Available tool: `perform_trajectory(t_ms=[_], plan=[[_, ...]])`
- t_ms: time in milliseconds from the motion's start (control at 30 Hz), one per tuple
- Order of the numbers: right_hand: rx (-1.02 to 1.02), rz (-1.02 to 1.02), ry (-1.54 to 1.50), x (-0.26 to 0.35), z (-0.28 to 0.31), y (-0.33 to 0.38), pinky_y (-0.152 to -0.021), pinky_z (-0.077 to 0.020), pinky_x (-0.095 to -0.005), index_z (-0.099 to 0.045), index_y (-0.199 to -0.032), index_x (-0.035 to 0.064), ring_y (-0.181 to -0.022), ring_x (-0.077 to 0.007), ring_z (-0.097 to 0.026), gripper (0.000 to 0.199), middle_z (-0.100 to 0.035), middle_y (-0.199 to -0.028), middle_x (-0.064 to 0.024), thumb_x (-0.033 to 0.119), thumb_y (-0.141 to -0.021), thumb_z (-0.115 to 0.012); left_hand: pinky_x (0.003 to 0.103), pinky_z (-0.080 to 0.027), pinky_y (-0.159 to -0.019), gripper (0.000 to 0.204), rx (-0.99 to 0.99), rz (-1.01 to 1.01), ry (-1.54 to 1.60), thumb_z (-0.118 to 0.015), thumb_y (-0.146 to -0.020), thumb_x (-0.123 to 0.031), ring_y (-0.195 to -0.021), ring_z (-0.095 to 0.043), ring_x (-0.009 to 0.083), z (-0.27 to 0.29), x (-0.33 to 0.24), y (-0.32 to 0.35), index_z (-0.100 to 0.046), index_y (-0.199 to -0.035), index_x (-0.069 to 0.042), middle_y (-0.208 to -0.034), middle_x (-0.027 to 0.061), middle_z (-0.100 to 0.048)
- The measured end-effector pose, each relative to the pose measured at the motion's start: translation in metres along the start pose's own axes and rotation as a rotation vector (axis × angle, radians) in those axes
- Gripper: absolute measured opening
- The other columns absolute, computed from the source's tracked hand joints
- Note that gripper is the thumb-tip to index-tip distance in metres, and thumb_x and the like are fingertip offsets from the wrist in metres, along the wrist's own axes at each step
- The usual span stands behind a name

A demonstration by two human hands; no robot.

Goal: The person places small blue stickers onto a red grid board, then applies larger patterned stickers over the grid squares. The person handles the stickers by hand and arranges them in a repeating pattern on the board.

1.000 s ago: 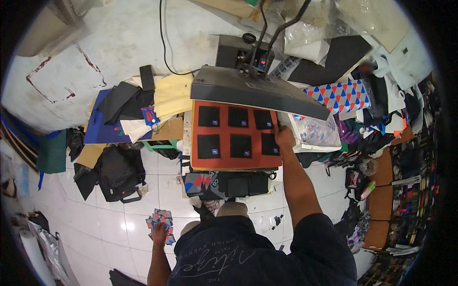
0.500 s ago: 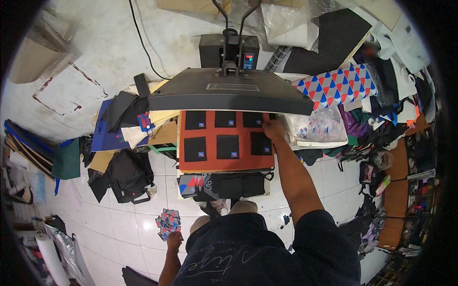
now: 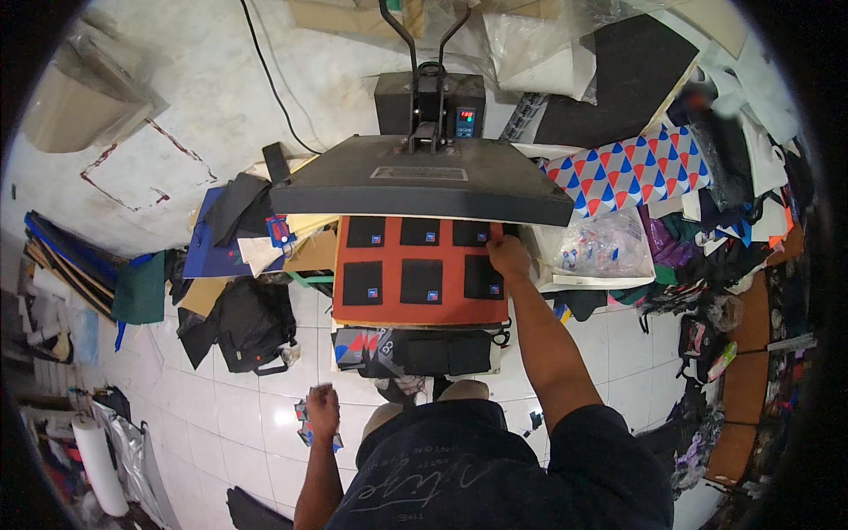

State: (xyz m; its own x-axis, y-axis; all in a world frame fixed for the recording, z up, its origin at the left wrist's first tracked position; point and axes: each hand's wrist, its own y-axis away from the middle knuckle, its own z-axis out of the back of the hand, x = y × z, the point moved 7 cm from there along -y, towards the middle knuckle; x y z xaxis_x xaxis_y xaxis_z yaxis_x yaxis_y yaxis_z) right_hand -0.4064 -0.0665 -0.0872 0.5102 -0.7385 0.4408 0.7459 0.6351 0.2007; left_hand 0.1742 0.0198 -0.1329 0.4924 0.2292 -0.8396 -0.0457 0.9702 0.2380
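Orange press pad [image 3: 415, 311] lay under the raised heat plate [image 3: 422, 179], six black patches [image 3: 421, 281] on it. Right hand [image 3: 510, 258], grip flat on the far-right patch (should square it gently). Left hand [image 3: 322, 411] held small printed pieces [image 3: 305, 426] low.

I get bright, even light overall; white floor tiles [image 3: 221, 415] glare at lower left. Raised press plate [image 3: 422, 181] shadows the orange pad [image 3: 420, 269] beneath. Heavy fisheye bending w/ black vignette at corners; right edge dim, soft.
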Motion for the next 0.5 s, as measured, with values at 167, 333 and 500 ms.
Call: perform_trajectory(t_ms=[167, 333, 500], plan=[[-0.011, 0.122, -0.034, 0.025, 0.025, 0.027, -0.084, -0.0494, -0.0451, -0.067, -0.103, 0.0091, -0.097, -0.034, -0.064, 0.038, -0.068, -0.099, -0.0158, 0.039, -0.081, -0.063, 0.035, -0.049, -0.074, 0.02, -0.091, -0.323, -0.168, -0.061, -0.084, -0.01, -0.084, -0.061, 0.0263, -0.009, -0.109, -0.046, -0.062, -0.101, 0.001, -0.093, 0.0152, -0.062], [-0.053, 0.262, -0.171, 0.011, 0.034, 0.05, -0.081, -0.0499, -0.0444, -0.064, -0.106, 0.0072, -0.092, -0.0335, -0.064, 0.036, -0.067, -0.096, -0.0169, 0.034, -0.082, -0.064, 0.043, -0.043, -0.093, 0.034, -0.015, -0.561, -0.447, -0.061, -0.08, -0.006, -0.107, -0.053, 0.0379, -0.052, -0.173, -0.073, -0.057, -0.114, -0.001, -0.115, 0.0194, -0.056], [-0.075, 0.345, -0.083, -0.011, 0.028, 0.079, -0.081, -0.0498, -0.0469, -0.06, -0.115, 0.0062, -0.097, -0.0389, -0.059, 0.04, -0.059, -0.105, -0.0208, 0.031, -0.083, -0.063, 0.047, -0.039, -0.1, 0.046, 0.038, -0.701, -0.527, -0.06, -0.081, -0.009, -0.12, -0.046, 0.0424, -0.081, -0.187, -0.081, -0.052, -0.126, -0.004, -0.132, 0.0246, -0.046]])
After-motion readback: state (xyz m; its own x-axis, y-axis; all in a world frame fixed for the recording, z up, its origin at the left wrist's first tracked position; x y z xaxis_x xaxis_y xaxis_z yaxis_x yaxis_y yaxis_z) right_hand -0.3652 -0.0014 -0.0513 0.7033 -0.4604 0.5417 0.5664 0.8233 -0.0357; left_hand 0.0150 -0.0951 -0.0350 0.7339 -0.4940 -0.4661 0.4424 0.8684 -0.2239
